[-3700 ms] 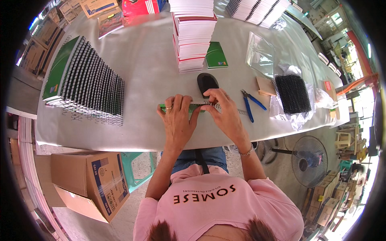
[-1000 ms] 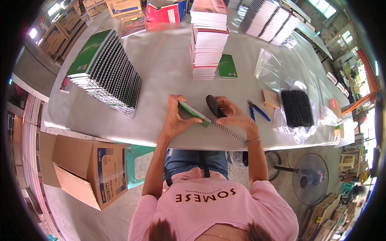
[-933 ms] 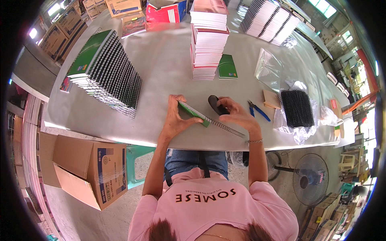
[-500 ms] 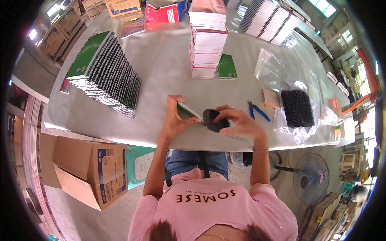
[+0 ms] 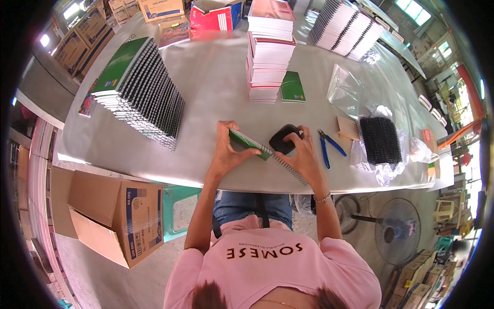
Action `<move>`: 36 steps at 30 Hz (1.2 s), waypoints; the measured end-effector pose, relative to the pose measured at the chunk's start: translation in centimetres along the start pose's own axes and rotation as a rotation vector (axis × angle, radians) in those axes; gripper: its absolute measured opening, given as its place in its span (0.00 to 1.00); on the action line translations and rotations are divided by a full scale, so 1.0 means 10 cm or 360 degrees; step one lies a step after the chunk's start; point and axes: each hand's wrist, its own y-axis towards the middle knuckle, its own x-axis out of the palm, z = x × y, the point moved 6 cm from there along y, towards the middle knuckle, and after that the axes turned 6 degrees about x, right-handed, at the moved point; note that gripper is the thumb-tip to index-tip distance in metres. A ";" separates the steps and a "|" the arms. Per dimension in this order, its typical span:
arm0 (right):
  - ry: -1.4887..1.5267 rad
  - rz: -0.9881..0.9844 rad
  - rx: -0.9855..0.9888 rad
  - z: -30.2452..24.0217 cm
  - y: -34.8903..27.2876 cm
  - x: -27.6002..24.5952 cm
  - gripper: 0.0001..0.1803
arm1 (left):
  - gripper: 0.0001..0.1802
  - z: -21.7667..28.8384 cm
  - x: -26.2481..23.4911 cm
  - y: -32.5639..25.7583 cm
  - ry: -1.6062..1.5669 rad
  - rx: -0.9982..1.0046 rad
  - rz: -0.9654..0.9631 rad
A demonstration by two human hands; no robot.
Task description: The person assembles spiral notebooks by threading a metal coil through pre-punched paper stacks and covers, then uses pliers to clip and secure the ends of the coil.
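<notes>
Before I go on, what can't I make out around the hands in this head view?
- Green notebook: mostly covered by the left hand.
- Black object: right hand overlaps it; kind unclear.
- Spiral wire: too fine to tell whether it is fully threaded.
- Blue pliers: jaws too small to make out.

Blue pliers (image 5: 327, 149) lie near black spiral coils (image 5: 379, 139) (on clear plastic), a cardboard box (image 5: 110, 216) below the table (image 5: 211, 87).
</notes>
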 end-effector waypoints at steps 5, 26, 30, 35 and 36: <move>0.1177 -0.0603 0.0389 0.30 0.09 0.03 0.27 | 0.49 -0.01 -0.01 0.01 -0.0066 0.0010 -0.0005; 0.0632 -0.0784 0.0123 -0.38 0.14 -0.14 0.17 | 0.45 0.00 -0.04 0.01 -0.0070 0.0086 0.0000; 0.1445 -0.1036 0.0296 -0.37 0.06 -0.15 0.18 | 0.42 -0.05 -0.02 -0.01 -0.0149 -0.0046 -0.0038; 0.1807 -0.1073 0.0530 -0.36 0.00 -0.13 0.21 | 0.46 0.00 -0.02 0.00 -0.0074 0.0024 -0.0054; 0.1768 -0.1075 0.0563 -0.33 0.01 -0.13 0.21 | 0.47 0.00 -0.01 0.00 -0.0077 0.0022 -0.0053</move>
